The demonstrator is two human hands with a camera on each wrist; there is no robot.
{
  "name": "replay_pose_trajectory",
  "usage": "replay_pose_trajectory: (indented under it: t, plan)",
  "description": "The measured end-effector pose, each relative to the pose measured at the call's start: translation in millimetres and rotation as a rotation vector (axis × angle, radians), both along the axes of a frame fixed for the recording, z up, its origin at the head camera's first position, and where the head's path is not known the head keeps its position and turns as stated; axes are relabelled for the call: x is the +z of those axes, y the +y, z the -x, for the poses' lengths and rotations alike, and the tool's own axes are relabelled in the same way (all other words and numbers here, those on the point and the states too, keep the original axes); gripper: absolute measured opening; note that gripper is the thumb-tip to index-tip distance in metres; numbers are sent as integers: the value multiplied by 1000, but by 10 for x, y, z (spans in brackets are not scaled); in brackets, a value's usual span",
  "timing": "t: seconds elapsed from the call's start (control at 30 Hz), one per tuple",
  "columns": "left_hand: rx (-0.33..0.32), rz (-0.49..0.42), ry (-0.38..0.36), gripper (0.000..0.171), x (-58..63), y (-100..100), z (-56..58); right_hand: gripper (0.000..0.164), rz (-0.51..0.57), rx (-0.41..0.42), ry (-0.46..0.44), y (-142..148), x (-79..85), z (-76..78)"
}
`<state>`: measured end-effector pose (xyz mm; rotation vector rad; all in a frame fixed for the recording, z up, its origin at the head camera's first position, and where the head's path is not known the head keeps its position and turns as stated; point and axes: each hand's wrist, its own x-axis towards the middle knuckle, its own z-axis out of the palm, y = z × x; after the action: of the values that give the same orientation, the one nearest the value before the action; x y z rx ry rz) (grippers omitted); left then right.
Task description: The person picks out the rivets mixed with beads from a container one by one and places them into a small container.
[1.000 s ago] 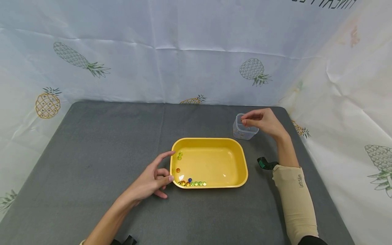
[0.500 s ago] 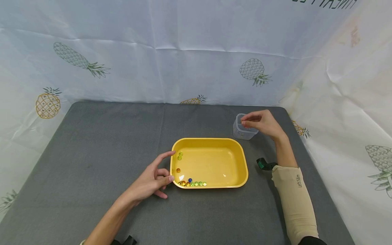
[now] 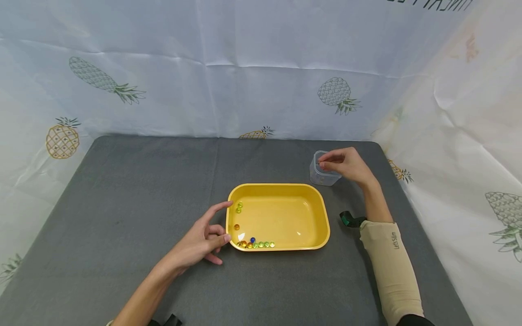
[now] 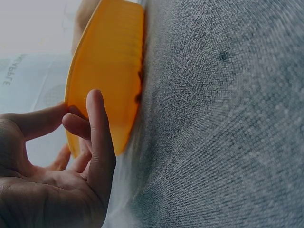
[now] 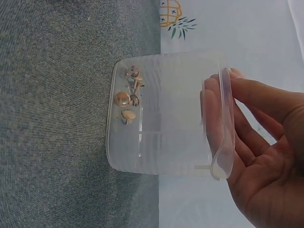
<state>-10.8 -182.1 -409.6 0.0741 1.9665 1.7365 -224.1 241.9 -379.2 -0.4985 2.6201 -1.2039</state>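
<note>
My left hand (image 3: 205, 237) rests its index fingertip and thumb at two spots along the left rim of a yellow tray (image 3: 322, 226). In the tray lie several small round glass marbles: a blue marble (image 3: 253, 240), an amber marble (image 3: 237, 227) and a yellow-green marble (image 3: 272, 244) among them. My right hand (image 3: 346, 165) is over a clear plastic tub (image 3: 324, 179), thumb and fingertips close together at its opening. I cannot tell whether a small thing is between them. Several copper-coloured, round-headed small pieces (image 5: 127, 115) lie on the tub's bottom in the right wrist view.
A dark grey cloth covers the table (image 3: 142, 190). White pineapple-print sheets (image 3: 244, 90) hang behind it and at its sides. A black wrist strap end (image 3: 351, 220) sticks out beside the right forearm.
My right hand has shifted slightly left over the tub, its fingertips a little lower. The left hand, tray and marbles look unchanged.
</note>
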Motion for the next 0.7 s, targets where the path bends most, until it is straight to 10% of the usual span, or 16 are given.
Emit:
replay_pose_trajectory:
  t: [0.7]
  plan:
    - [-3, -1, -3, 78, -13, -4, 2, 21, -44, -7, 33, -22, -33, -6]
